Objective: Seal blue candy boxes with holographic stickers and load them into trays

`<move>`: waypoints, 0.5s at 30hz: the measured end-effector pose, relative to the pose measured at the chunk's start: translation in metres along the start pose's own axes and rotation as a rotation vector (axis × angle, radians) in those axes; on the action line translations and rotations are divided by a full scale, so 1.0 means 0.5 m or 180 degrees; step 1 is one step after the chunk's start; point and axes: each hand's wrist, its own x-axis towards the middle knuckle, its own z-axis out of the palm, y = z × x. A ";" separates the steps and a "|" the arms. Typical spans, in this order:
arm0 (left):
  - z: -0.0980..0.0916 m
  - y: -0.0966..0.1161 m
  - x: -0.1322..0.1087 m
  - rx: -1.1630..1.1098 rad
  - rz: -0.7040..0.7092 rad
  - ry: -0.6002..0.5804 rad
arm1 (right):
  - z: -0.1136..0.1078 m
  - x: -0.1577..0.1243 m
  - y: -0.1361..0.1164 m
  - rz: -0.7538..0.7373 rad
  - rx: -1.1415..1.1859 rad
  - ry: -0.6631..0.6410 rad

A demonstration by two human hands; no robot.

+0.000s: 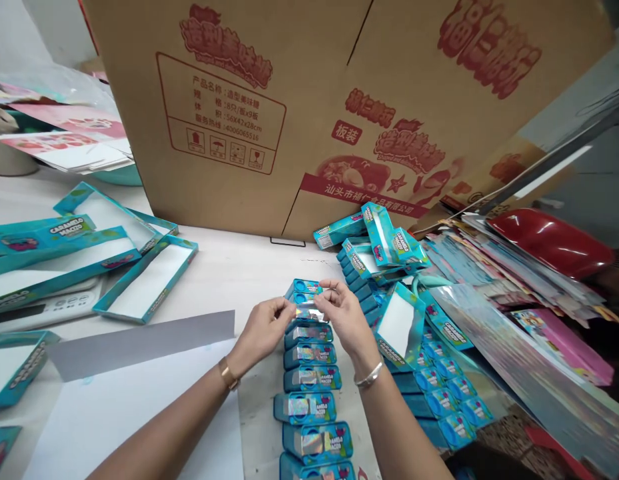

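Observation:
A row of small blue boxes marked "Caramelo Macizo" runs away from me down the middle of the table. Several of them bear a shiny, rainbow-tinted sticker across the top. Near the far end, my left hand pinches the left end of a shiny strip, which looks like the same kind of sticker. Thumb and forefinger of my right hand are closed at the strip's right end. The strip lies over or just above one of the far boxes; whether it touches cannot be told.
Behind the row stands a large printed carton. Blue open trays lie at left, partly on a white scale. More small boxes and trays are piled at right, beside printed sheets. A white sheet lies front left.

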 end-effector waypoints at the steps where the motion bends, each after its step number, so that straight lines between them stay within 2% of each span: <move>1: -0.005 -0.002 0.016 0.0388 0.0051 0.0051 | 0.004 0.007 0.009 -0.0137 -0.0259 0.0152; 4: -0.014 -0.003 0.057 0.1479 0.0156 0.0139 | 0.017 0.028 0.037 -0.0500 -0.1277 0.0669; 6: -0.014 -0.002 0.074 0.1795 0.0150 0.0168 | 0.023 0.039 0.054 -0.0580 -0.1744 0.0811; 15: 0.000 -0.036 0.087 0.1890 -0.0035 0.0231 | 0.030 0.047 0.092 -0.0804 -0.2285 0.0729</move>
